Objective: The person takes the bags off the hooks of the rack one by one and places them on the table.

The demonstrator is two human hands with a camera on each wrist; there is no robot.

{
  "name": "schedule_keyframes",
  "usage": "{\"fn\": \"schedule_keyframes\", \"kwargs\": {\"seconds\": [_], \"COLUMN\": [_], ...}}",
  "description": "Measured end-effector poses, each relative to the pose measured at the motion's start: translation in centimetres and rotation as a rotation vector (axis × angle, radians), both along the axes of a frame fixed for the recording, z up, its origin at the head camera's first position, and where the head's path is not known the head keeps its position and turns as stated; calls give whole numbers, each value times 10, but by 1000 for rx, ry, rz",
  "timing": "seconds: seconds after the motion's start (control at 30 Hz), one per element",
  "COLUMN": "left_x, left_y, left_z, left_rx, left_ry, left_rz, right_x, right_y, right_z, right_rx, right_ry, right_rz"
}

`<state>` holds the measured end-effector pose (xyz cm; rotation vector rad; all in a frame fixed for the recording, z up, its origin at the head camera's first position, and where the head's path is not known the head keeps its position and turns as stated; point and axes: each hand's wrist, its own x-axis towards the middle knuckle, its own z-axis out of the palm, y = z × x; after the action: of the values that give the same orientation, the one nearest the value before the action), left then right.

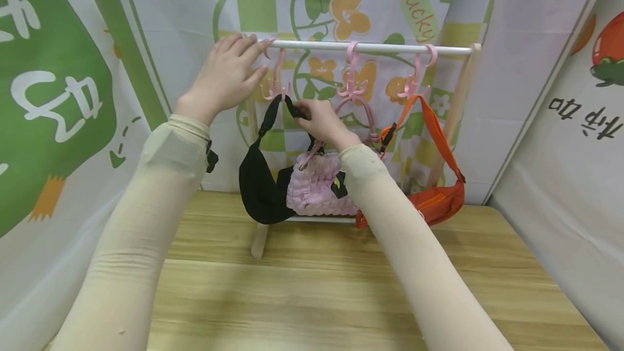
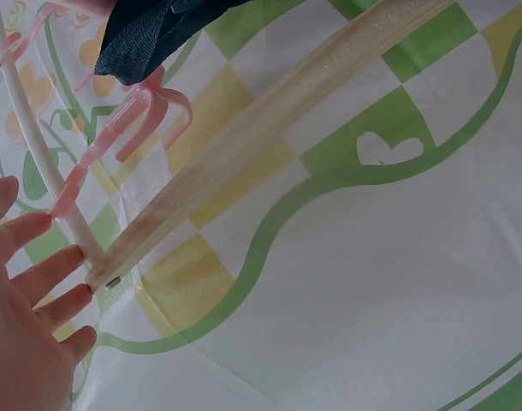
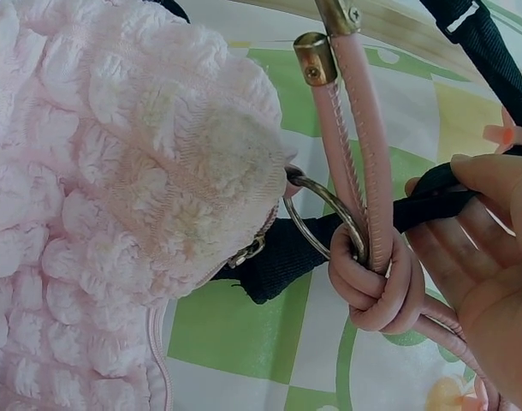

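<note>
At the left end of the rack's white top rail [image 1: 317,45], my left hand [image 1: 226,72] rests with fingers spread, fingertips over the rail close to a pink hook [image 1: 278,77]. My right hand [image 1: 317,121] pinches the strap [image 3: 432,201] of a black bag [image 1: 263,186] between thumb and fingers. That strap loops over the left pink hook, and the bag hangs below it. Beside it a pink puffy bag [image 1: 314,186] hangs by a knotted pink handle [image 3: 376,282] from the middle hook [image 1: 352,83]. In the right wrist view the black strap passes behind that handle.
An orange bag [image 1: 439,202] hangs from the right pink hook [image 1: 414,83]. The rack's wooden legs [image 1: 259,240] stand on a wood-grain table [image 1: 302,291]. Behind it hangs a printed green-and-white cloth [image 1: 255,10], and printed panels flank both sides.
</note>
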<state>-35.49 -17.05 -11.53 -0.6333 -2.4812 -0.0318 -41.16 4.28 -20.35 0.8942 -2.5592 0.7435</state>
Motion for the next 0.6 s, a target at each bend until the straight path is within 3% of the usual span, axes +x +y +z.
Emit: {"fn": "schedule_keyframes", "kwargs": {"seconds": [0.6], "left_x": [0], "left_y": [-1], "left_z": [1], "left_rx": [-45], "left_ry": [1], "left_rz": [4], "right_x": [3], "right_y": [0], "right_z": [1], "right_rx": [-29], "right_ry": [-33], "right_rz": [16]}}
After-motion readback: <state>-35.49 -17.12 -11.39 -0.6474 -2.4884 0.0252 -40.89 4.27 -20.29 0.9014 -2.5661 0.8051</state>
